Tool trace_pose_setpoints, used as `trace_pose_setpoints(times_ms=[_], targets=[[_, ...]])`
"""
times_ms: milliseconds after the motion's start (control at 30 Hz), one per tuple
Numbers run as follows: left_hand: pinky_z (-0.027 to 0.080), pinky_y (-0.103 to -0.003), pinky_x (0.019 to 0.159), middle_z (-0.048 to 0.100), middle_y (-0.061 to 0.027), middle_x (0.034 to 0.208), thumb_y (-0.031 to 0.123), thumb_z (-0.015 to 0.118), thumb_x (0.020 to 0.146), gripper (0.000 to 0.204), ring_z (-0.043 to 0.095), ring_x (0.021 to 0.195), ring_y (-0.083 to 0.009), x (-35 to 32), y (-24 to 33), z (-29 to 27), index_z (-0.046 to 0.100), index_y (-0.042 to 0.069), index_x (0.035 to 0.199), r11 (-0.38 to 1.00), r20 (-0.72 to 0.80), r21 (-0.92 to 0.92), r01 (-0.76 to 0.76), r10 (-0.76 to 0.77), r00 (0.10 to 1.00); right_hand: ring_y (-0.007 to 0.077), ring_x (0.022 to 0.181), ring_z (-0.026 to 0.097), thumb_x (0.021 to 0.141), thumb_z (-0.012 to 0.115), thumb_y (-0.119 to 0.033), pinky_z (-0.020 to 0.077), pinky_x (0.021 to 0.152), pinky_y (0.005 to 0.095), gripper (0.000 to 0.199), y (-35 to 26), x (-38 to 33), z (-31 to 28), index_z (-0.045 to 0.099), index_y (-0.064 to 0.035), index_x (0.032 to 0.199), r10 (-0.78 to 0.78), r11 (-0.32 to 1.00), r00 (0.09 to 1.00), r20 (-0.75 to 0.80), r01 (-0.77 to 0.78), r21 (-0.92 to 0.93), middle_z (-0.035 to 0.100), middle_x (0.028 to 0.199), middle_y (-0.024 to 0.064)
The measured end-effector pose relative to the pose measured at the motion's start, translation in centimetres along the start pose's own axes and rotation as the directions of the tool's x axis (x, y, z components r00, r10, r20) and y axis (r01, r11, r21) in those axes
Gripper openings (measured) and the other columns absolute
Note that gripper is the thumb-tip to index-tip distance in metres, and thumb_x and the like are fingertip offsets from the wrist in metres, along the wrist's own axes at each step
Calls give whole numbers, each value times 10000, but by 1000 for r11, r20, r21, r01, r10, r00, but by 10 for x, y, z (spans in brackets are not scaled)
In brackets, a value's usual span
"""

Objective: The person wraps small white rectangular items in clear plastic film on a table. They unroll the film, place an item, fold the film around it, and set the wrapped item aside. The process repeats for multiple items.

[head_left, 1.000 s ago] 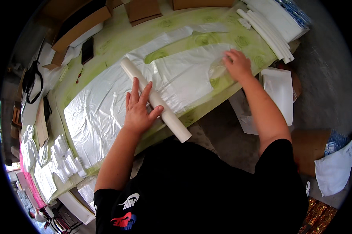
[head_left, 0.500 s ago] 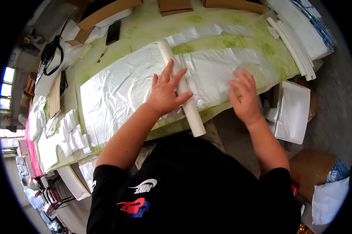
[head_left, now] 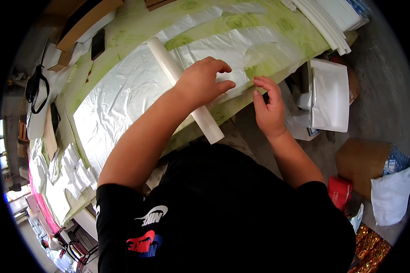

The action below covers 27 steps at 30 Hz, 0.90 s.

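A white tube-shaped roll (head_left: 208, 126) lies slantwise across silvery translucent plastic sheeting (head_left: 116, 95) on the table, its near end jutting past the edge. My left hand (head_left: 204, 82) is over the middle of the roll, fingers bent to the right and thumb apart from them; nothing shows in it. To its right, by the table's front edge, my right hand (head_left: 269, 107) has bent fingers with a gap between thumb and forefinger. No held thing shows there either. Under the left palm, contact with the roll is hidden.
A green patterned cloth (head_left: 239, 22) covers the table. Long white strips (head_left: 321, 27) lie at the far right, a phone (head_left: 97, 44) at the far left. White folded pieces (head_left: 73, 170) lie at the left. A white bin (head_left: 332, 95) and a cardboard box (head_left: 362, 164) stand at the right.
My left hand has turned from lying spread on the roll to pointing right with bent fingers. My right hand has come nearer to it. The whole view has shifted.
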<state>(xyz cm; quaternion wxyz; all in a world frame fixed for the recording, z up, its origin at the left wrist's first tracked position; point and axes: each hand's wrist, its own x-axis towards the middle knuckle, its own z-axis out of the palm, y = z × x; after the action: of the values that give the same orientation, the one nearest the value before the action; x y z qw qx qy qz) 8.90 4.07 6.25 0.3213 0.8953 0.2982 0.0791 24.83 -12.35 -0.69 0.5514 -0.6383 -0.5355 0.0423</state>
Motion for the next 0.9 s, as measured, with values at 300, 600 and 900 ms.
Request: trace_pose_setpoints(times_ms=[300,600,900], targets=[[559,-385,851,743,-61,1034,333,740,886,275,713,942,-250,41,-11,21,745,122,1062,979,179,51,198,-204,962,328,1155,606,868,681,15,467,1026,412,269,4,-27,-14,667,-42,1130,66,997,997,-30,-67,-31,669,1201,132],[563,-341,812,756,-64,1000,338,695,916,307,705,884,-187,36,-16,6,745,109,1115,930,144,-197,311,-287,947,356,1143,593,824,707,-10,461,1015,437,290,-6,13,2,677,-73,1105,-201,972,970,134,214,-93,666,1200,128],[565,-341,822,756,-65,990,362,719,911,330,707,878,-193,37,-24,12,743,101,1111,868,188,-314,384,-340,922,347,1070,600,790,764,-54,483,966,430,441,6,31,24,611,-70,1205,-42,999,999,3,42,8,681,1143,129]])
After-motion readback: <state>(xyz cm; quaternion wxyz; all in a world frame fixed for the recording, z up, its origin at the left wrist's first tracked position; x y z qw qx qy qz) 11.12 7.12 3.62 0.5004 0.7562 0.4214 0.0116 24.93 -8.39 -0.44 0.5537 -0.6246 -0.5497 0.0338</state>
